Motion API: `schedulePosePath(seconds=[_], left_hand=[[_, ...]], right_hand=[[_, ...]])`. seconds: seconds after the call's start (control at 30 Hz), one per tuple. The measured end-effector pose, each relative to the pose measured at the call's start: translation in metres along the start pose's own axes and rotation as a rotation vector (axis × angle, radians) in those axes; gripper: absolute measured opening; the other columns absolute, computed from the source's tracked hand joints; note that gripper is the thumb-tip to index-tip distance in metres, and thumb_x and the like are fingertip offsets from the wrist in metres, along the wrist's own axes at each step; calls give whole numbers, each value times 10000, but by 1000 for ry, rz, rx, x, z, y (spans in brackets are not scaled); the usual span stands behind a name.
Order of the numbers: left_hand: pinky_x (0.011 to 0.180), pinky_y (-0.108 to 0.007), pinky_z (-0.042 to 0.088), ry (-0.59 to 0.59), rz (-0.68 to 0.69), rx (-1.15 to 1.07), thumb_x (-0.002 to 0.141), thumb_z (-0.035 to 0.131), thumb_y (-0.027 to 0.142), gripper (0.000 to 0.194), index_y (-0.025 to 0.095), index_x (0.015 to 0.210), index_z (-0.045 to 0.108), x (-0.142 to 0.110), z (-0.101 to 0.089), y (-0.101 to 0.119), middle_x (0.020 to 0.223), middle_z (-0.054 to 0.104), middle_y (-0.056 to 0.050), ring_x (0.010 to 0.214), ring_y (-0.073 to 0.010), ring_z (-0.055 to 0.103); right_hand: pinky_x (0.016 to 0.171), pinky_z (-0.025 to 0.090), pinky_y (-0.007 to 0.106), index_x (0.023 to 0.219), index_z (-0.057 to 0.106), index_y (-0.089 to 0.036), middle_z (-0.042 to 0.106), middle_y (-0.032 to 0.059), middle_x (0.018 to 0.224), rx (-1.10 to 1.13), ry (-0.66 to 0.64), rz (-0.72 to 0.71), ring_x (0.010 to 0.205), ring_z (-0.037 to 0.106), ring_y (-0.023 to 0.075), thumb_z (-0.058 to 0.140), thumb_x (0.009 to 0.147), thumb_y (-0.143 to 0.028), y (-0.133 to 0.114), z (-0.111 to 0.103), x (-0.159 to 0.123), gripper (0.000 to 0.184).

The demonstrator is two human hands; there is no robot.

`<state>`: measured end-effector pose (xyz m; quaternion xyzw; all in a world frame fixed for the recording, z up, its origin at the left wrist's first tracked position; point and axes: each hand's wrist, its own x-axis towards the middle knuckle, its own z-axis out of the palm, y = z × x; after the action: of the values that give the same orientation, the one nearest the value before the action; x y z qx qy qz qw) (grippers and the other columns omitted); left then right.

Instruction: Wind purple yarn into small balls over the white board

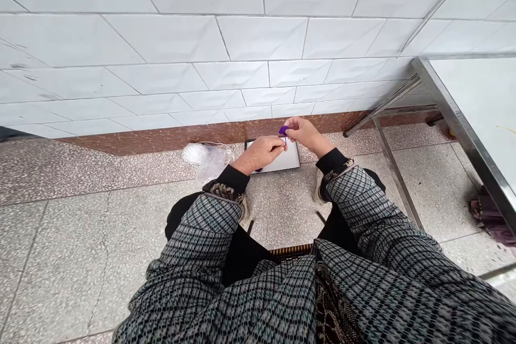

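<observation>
My right hand [303,132] is closed in a pinch on a small purple piece [283,130] that looks like yarn work. A thin purple strand [286,141] runs from the piece down to my left hand [263,152], whose fingertips are pressed together on it. Both hands are over a shallow white tray [288,160] with a dark rim, on the floor by the wall. A small dark purple thing [258,170] shows in the tray below my left wrist; my hand and sleeve partly hide it.
White cord [193,154] and a clear plastic bag [213,163] lie on the floor left of the tray. A metal-framed table [447,97] stands at right, with dark cloth [494,219] beneath. The tiled wall [242,75] rises just ahead.
</observation>
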<state>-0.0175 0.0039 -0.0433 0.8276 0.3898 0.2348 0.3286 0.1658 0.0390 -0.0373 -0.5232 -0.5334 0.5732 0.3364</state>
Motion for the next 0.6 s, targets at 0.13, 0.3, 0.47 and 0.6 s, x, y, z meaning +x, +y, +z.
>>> schedulePosePath(seconds=[0.13, 0.3, 0.47, 0.6], left_hand=[[790, -312, 506, 114, -11, 39, 910, 518, 231, 227, 175, 866, 734, -1, -8, -6, 869, 714, -68, 818, -190, 649], [837, -317, 507, 215, -129, 63, 885, 513, 204, 219, 183, 833, 725, 1, -12, -14, 890, 741, -64, 860, -207, 662], [766, -304, 491, 149, -235, 38, 900, 520, 235, 223, 181, 859, 733, 3, -3, -18, 859, 753, -51, 798, -207, 661], [718, -284, 468, -43, -165, 38, 905, 513, 211, 234, 182, 871, 743, 1, 5, -12, 797, 737, -34, 713, -178, 642]], right_hand=[[491, 417, 206, 740, 638, -174, 623, -35, 644, -220, -189, 49, 541, 511, 83, 647, 697, 60, 4, -1, -2, 238], [537, 471, 203, 798, 690, -166, 652, -26, 674, -49, -389, 103, 569, 552, 83, 673, 731, 32, -5, -4, -10, 210], [591, 504, 196, 840, 639, -162, 640, -37, 678, 317, -295, 123, 562, 552, 67, 695, 787, -47, -15, -6, -14, 139], [618, 509, 197, 838, 600, -157, 636, -32, 659, 409, -122, 128, 563, 565, 70, 693, 813, -74, -15, -3, -9, 127]])
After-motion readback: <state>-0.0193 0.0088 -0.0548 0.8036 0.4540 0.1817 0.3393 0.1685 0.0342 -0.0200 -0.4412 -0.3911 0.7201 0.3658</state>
